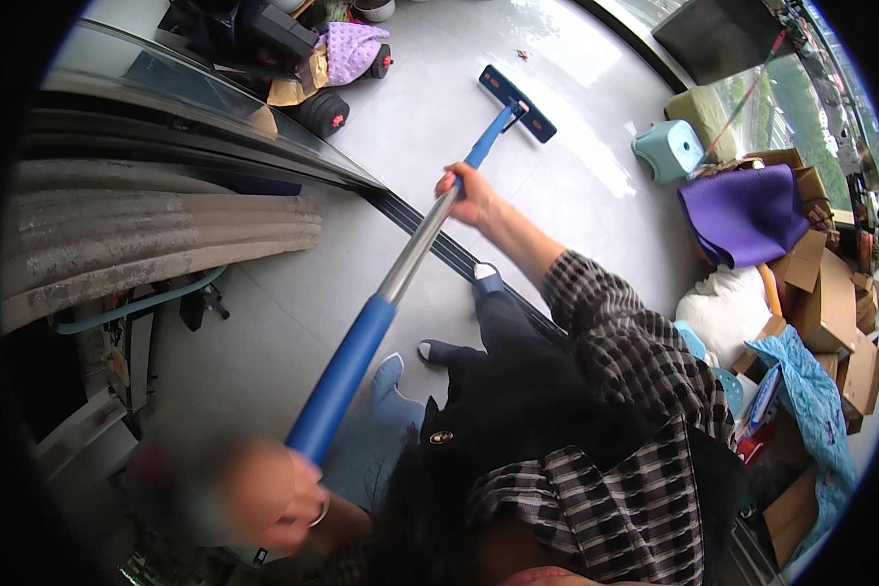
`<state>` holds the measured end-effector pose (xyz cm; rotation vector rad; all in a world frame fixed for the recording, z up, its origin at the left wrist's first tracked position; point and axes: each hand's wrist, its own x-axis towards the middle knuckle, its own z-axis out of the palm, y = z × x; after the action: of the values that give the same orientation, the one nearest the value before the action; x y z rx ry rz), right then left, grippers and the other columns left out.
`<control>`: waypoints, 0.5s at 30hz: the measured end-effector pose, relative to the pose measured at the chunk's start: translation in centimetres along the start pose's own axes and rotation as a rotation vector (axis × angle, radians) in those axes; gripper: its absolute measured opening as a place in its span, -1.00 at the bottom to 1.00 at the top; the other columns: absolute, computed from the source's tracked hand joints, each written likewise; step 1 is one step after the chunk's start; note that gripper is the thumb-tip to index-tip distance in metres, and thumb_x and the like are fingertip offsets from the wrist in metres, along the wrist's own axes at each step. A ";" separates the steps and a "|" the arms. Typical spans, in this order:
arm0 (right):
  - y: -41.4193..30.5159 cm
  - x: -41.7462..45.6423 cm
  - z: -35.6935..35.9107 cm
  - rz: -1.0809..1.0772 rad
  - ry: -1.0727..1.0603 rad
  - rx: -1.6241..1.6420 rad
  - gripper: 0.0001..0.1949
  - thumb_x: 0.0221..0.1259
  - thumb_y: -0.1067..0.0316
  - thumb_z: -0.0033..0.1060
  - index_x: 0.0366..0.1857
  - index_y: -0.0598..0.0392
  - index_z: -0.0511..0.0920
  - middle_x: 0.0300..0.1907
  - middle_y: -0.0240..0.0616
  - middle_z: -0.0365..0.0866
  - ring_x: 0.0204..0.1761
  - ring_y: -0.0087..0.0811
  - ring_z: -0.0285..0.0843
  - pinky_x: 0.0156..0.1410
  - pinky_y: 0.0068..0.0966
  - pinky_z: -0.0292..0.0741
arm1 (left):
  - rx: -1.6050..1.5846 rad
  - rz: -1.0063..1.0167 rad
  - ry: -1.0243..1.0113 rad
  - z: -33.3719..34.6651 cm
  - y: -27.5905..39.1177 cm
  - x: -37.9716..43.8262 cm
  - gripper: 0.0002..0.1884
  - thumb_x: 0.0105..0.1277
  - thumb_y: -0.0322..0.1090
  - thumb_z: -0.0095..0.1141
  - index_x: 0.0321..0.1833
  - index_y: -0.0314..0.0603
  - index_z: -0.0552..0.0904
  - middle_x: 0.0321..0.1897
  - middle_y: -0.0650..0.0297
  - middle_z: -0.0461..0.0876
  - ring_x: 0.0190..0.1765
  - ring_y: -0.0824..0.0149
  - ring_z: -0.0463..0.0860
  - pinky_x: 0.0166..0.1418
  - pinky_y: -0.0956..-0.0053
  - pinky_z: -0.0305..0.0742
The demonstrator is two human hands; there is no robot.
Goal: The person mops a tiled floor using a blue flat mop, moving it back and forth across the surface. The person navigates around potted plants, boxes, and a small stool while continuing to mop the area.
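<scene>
I hold a flat mop by its long pole, which slants up and to the right. The dark blue mop head (518, 104) rests on the light grey floor (381, 154) beyond the sliding-door track. My right hand (469, 194) is wrapped around the pole's upper stretch, where the silver tube (419, 253) meets a blue section. Down at the lower left, my left hand (300, 498) grips the end of the thick blue handle (344, 381); a blurred patch hides part of it. One of my dark socks with a white toe (487, 272) is at the door track (439, 245).
Dumbbells (324, 113) lie near the glass door at upper left. A light blue stool (668, 150), a purple mat (746, 212), a white bag (724, 308) and cardboard boxes (824, 300) line the right side. Beige curtains (154, 234) hang left. Light blue fabric (381, 447) shows beside my legs.
</scene>
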<state>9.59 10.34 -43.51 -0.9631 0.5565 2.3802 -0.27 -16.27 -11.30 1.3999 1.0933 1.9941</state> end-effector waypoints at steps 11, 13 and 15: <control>8.5 -6.0 -13.2 -0.043 0.235 0.079 -0.91 -0.01 0.50 -0.13 -0.58 0.11 0.24 -0.70 -0.38 0.24 -0.67 -0.51 0.24 -0.58 -0.63 0.32 | -0.319 -0.065 -0.538 -8.3 5.9 -5.4 -0.88 0.04 -0.48 0.12 -0.36 -0.33 0.50 -0.60 0.21 0.52 -0.51 0.29 0.56 -0.30 0.44 0.55; 10.3 -7.3 -12.5 0.014 0.197 0.041 -0.90 0.03 0.50 -0.14 -0.58 0.10 0.23 -0.70 -0.40 0.22 -0.67 -0.53 0.22 -0.58 -0.63 0.30 | -0.389 0.006 -0.687 -10.3 7.4 -6.4 -0.93 0.03 -0.53 0.09 -0.49 -0.27 0.47 -0.68 0.23 0.50 -0.61 0.35 0.51 -0.43 0.51 0.52; 13.3 -9.2 -11.1 0.005 0.170 -0.004 -0.90 0.08 0.48 -0.14 -0.54 0.11 0.24 -0.69 -0.36 0.22 -0.64 -0.49 0.25 -0.51 -0.59 0.35 | -0.397 0.111 -0.543 -11.6 10.6 -8.4 -0.85 0.01 -0.57 0.09 -0.64 -0.21 0.45 -0.77 0.27 0.47 -0.72 0.41 0.47 -0.55 0.59 0.49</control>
<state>13.16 -8.91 -41.82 -1.1746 0.6169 2.3182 -7.21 -32.51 -9.21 1.6554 0.3669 1.6271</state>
